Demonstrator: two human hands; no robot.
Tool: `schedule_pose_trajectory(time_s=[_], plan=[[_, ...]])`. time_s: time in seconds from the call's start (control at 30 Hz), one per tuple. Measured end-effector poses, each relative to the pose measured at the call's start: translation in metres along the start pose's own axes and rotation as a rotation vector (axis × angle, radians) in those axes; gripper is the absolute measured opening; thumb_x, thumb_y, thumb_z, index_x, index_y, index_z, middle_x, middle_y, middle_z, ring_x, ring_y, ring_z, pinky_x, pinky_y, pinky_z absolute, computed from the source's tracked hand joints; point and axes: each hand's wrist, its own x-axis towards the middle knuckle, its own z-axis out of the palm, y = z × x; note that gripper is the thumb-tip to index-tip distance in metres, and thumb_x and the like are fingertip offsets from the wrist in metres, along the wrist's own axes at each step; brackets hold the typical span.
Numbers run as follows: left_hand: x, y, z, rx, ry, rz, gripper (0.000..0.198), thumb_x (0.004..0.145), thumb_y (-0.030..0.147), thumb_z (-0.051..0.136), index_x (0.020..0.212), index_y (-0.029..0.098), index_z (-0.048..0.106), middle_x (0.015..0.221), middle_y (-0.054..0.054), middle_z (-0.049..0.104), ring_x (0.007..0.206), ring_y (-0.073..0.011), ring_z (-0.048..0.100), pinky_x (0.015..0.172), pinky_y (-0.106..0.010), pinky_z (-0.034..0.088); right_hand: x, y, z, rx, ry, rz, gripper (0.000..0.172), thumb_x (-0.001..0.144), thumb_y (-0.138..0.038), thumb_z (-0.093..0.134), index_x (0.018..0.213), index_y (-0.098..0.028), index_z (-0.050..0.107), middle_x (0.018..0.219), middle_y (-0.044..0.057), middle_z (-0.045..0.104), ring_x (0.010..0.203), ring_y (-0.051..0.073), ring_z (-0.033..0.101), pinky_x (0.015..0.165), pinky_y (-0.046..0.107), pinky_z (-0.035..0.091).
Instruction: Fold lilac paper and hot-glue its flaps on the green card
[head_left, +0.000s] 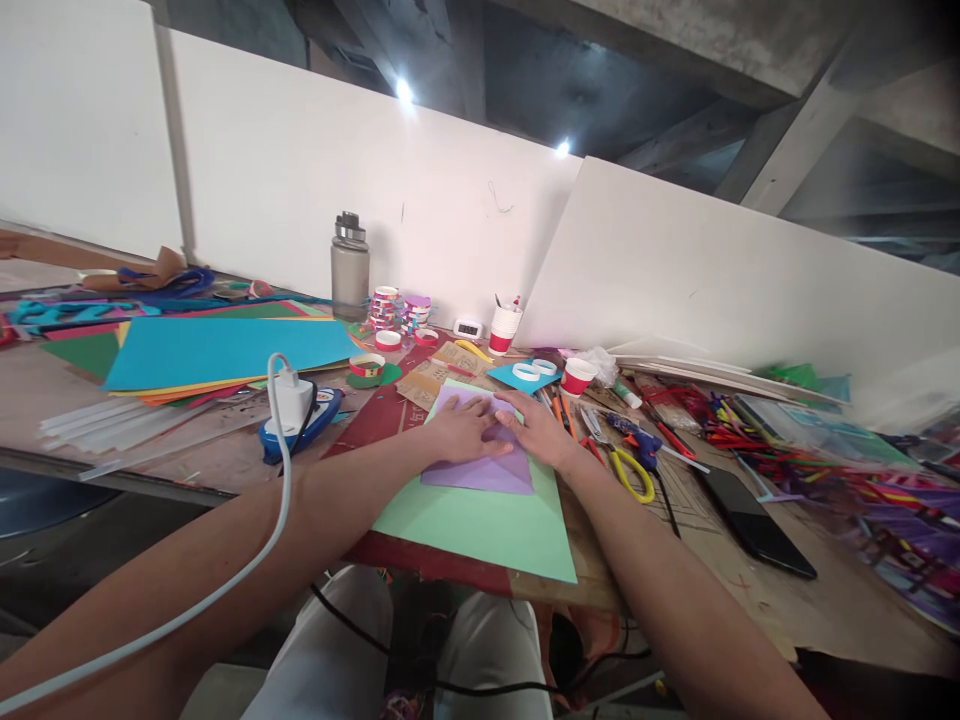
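A purple sheet [480, 475] lies on top of a larger light green sheet [480, 530] near the table's front edge. My left hand [466, 430] rests flat on the purple sheet with its fingers spread. Beside it, my right hand [534, 428] lies over the right side of the purple sheet, fingers apart and pointing toward the left hand. Neither hand grips anything. Part of the purple sheet is hidden under both hands.
Left are stacked coloured sheets [232, 350], a power strip [322, 412] with a white cable and a bottle [350, 270]. Paper cups [504, 328] stand behind the hands. Right are yellow-handled scissors [632, 478], a glue gun [637, 440] and a black phone [754, 520].
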Motion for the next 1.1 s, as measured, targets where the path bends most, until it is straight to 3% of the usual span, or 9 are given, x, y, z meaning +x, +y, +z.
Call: schedule_pose_trajectory(time_s=[0.13, 0.23, 0.37, 0.8, 0.93, 1.1], plan=[[0.0, -0.001, 0.0, -0.014, -0.003, -0.005, 0.064, 0.099, 0.055, 0.012, 0.147, 0.019, 0.033, 0.157, -0.013, 0.023, 0.146, -0.0251, 0.017, 0.114, -0.053, 0.015, 0.0, 0.001, 0.0, 0.006, -0.002, -0.004, 0.042, 0.095, -0.043, 0.043, 0.125, -0.018, 0.059, 0.127, 0.014, 0.06, 0.121, 0.022, 0.053, 0.105, 0.043, 0.039], [0.001, -0.002, 0.0, 0.019, -0.001, -0.011, 0.059, 0.1, 0.049, 0.016, 0.146, 0.018, 0.034, 0.157, -0.014, 0.024, 0.145, -0.0243, 0.02, 0.113, -0.051, 0.017, 0.001, 0.001, -0.001, 0.002, 0.002, -0.005, 0.041, 0.095, -0.043, 0.044, 0.125, -0.018, 0.059, 0.126, 0.014, 0.06, 0.121, 0.022, 0.053, 0.105, 0.043, 0.039], [0.003, -0.003, 0.001, 0.05, 0.028, -0.007, 0.054, 0.099, 0.05, 0.026, 0.143, 0.021, 0.038, 0.155, -0.014, 0.029, 0.143, -0.025, 0.025, 0.112, -0.05, 0.021, 0.001, -0.001, -0.003, -0.01, 0.003, 0.0, 0.04, 0.095, -0.041, 0.045, 0.125, -0.018, 0.059, 0.127, 0.014, 0.059, 0.122, 0.023, 0.052, 0.106, 0.044, 0.038], [0.007, -0.008, 0.004, 0.0, 0.023, 0.004, 0.056, 0.098, 0.052, 0.028, 0.143, 0.022, 0.039, 0.157, -0.011, 0.026, 0.143, -0.0258, 0.024, 0.113, -0.051, 0.019, -0.001, -0.003, -0.006, -0.01, -0.06, 0.022, 0.033, 0.093, -0.032, 0.05, 0.121, -0.018, 0.06, 0.116, 0.011, 0.063, 0.111, 0.022, 0.057, 0.097, 0.04, 0.044], [0.006, -0.007, 0.004, -0.017, 0.025, 0.003, 0.055, 0.098, 0.051, 0.029, 0.144, 0.023, 0.037, 0.156, -0.011, 0.027, 0.143, -0.0249, 0.024, 0.113, -0.05, 0.018, 0.0, -0.003, 0.001, -0.007, -0.048, 0.029, 0.031, 0.091, -0.028, 0.052, 0.12, -0.019, 0.06, 0.118, 0.011, 0.063, 0.111, 0.021, 0.057, 0.098, 0.04, 0.044], [0.004, -0.005, 0.003, -0.005, 0.027, -0.017, 0.059, 0.098, 0.05, 0.026, 0.147, 0.019, 0.032, 0.156, -0.012, 0.026, 0.144, -0.0254, 0.023, 0.114, -0.049, 0.018, 0.0, -0.008, 0.014, -0.062, -0.007, 0.147, 0.022, 0.091, -0.022, 0.049, 0.108, -0.015, 0.062, 0.112, 0.013, 0.064, 0.108, 0.023, 0.056, 0.098, 0.041, 0.043]])
